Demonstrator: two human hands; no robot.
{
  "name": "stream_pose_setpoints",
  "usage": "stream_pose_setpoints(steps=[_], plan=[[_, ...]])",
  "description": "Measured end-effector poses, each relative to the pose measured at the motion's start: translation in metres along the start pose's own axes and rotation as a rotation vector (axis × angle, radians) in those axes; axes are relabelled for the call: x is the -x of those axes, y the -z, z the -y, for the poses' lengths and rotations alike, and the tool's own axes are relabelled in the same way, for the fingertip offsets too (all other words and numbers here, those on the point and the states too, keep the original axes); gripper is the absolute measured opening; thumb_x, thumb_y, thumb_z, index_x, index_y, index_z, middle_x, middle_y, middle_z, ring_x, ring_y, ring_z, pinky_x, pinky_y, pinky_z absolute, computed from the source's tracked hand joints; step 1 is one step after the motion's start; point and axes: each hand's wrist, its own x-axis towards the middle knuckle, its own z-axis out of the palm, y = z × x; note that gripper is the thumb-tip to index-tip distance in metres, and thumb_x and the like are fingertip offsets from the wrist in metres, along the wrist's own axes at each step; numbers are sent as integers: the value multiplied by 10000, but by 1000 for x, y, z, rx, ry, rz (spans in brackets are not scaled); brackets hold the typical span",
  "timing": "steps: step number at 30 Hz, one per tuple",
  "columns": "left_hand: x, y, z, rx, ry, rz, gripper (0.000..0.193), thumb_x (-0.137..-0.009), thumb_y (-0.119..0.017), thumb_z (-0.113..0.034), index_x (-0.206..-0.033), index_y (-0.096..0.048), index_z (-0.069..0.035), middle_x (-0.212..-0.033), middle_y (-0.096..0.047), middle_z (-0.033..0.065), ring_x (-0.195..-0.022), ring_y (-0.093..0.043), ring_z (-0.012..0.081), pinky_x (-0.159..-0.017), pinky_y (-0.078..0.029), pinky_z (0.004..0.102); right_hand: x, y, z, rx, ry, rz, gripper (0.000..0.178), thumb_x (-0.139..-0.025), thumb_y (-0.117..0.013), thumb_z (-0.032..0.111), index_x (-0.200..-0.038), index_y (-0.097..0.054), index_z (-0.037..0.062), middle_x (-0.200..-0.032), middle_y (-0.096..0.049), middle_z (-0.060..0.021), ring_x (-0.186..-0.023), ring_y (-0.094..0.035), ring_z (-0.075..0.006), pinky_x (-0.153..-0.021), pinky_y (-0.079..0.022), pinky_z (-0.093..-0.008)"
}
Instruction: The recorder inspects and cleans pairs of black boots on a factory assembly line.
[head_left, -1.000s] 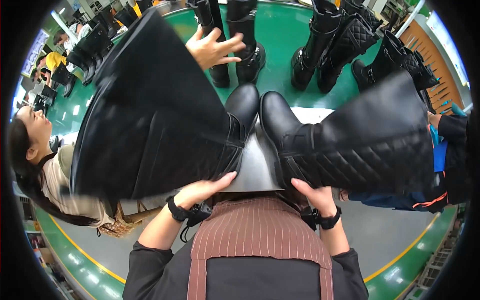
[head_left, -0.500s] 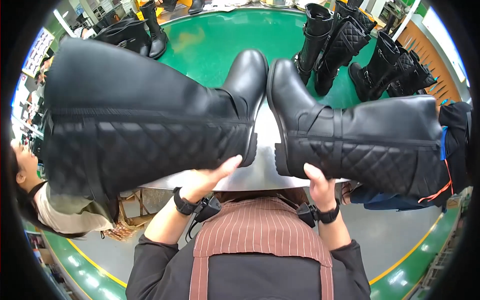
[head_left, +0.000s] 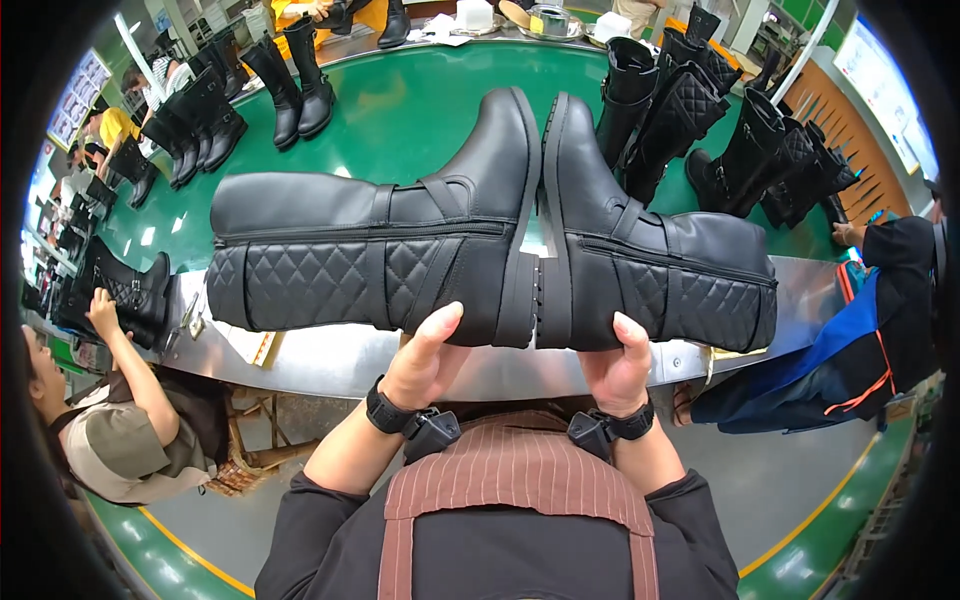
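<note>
Two tall black boots with quilted backs lie on their sides in my hands, held up over the table edge. The left boot (head_left: 330,250) points its shaft to the left; the right boot (head_left: 670,270) points its shaft to the right. Their soles face each other in the middle, touching or nearly so at the heels. Underneath the left boot's heel end, my left hand (head_left: 425,358) grips it with the thumb on its near side. My right hand (head_left: 617,362) holds the right boot the same way. The fingers beneath both boots are hidden. Zippers run along both upward sides.
A green table (head_left: 420,95) with a metal rim (head_left: 350,360) curves around in front. Several black boots stand at the far right (head_left: 675,120) and far left (head_left: 290,85). A person at left touches another pair (head_left: 130,290); a person in dark clothes (head_left: 840,320) stands at right.
Both boots have moved farther from me and their soles have come closer together. The left boot's shaft has swung away from the near left. My hands keep their hold.
</note>
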Motion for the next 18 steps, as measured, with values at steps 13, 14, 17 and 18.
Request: stream_pose_setpoints(steps=[13, 14, 17, 18], plan=[[-18, 34, 11, -589, -35, -142, 265, -901, -702, -79, -1155, -672, -9, -1119, -669, 26, -983, -617, 143, -887, -507, 311, -29, 33, -26, 577, 100, 35, 277, -879, -715, 65, -1139, -687, -28, -1129, -700, -60, -1026, -645, -157, -921, -508, -310], [-19, 31, 15, -506, 76, -200, 304, -900, -724, -131, -1167, -670, 4, -1130, -670, 36, -982, -619, 147, -888, -515, 317, -31, 30, -26, 665, 11, 59, 309, -899, -712, 92, -1184, -669, -19, -1168, -680, -54, -1053, -628, -151, -927, -502, -300], [-24, 23, 29, -462, 280, -379, 419, -926, -704, -233, -1246, -637, 30, -1255, -648, 102, -1126, -608, 217, -1006, -484, 373, -38, 15, -34, 815, -270, -6, 460, -960, -684, 189, -1379, -568, 37, -1259, -644, -67, -1134, -591, -155, -1015, -456, -309], [-21, 24, 29, -473, 234, -363, 433, -922, -706, -231, -1262, -624, 25, -1275, -631, 106, -1145, -594, 220, -1015, -475, 373, -40, 10, -34, 919, -82, 54, 544, -928, -694, 183, -1422, -512, 45, -1318, -595, -87, -1187, -563, -183, -1039, -444, -330]])
